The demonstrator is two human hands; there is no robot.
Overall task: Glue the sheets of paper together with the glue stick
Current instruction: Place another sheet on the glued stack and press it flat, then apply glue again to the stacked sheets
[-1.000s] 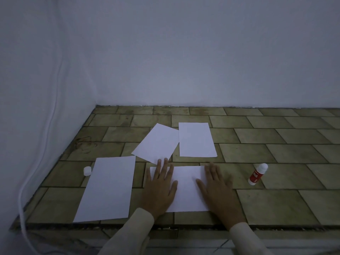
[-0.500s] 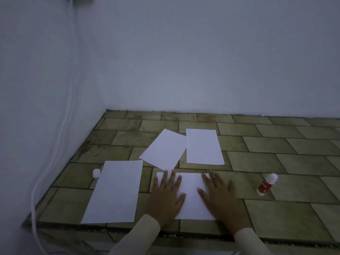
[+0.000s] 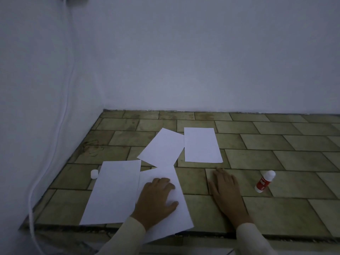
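Observation:
Several white paper sheets lie on a tiled surface. My left hand presses flat on the near sheet, which overlaps the edge of a large sheet at the left and sticks out past the front edge. My right hand rests flat on bare tile, fingers apart, holding nothing. Two more sheets lie farther back: a tilted one and a straight one. The red glue stick with a white top lies right of my right hand. Its white cap sits at the far left.
White walls close off the back and the left side, meeting in a corner. A white cable hangs down the left wall. The surface's front edge runs just below my wrists.
My left hand has slid the near sheet leftward and toward me, onto the large sheet's edge. My right hand has come off that sheet and now rests on tile.

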